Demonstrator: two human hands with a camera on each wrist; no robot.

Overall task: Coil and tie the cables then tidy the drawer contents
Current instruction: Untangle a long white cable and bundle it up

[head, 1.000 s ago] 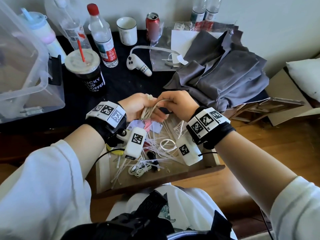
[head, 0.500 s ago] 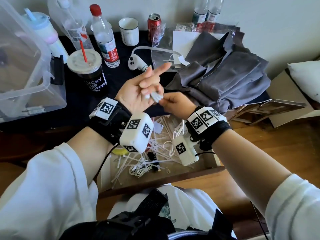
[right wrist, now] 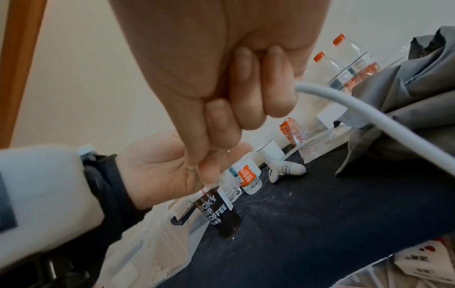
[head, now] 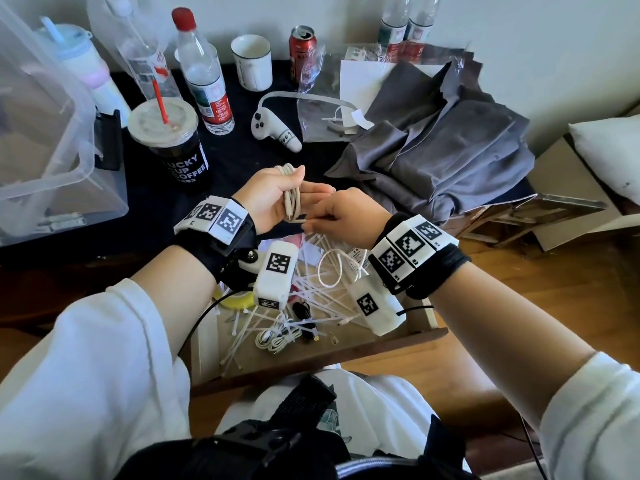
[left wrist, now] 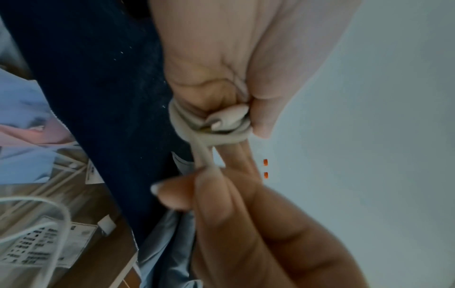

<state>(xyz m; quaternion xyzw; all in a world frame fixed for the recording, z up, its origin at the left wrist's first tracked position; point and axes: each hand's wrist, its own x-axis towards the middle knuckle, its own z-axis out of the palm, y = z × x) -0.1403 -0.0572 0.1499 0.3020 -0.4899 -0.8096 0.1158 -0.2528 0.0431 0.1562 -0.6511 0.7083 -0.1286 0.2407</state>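
A beige cable (head: 293, 197) is wound in a narrow coil round the fingers of my left hand (head: 277, 192), held over the table's near edge. The thumb presses on the coil. In the left wrist view the cable (left wrist: 211, 126) wraps my fingers, and one strand runs down to my right hand (left wrist: 206, 187). My right hand (head: 313, 220) pinches that loose end just below the coil. Beneath both hands the wooden drawer (head: 311, 356) stands open. It holds several white zip ties (head: 311, 296), a loose white cable loop (head: 334, 268) and a bundled white earphone cable (head: 277, 337).
On the dark table are a coffee cup with a red straw (head: 173, 143), water bottles (head: 204, 71), a mug (head: 252, 62), a red can (head: 303, 50) and a white controller (head: 273, 129). A clear plastic box (head: 45, 133) stands left and grey cloth (head: 443, 143) lies right.
My left hand was raised with fingers stretched out; it has come down and its thumb now lies on the coil. My right hand moved below it, pulling the loose end.
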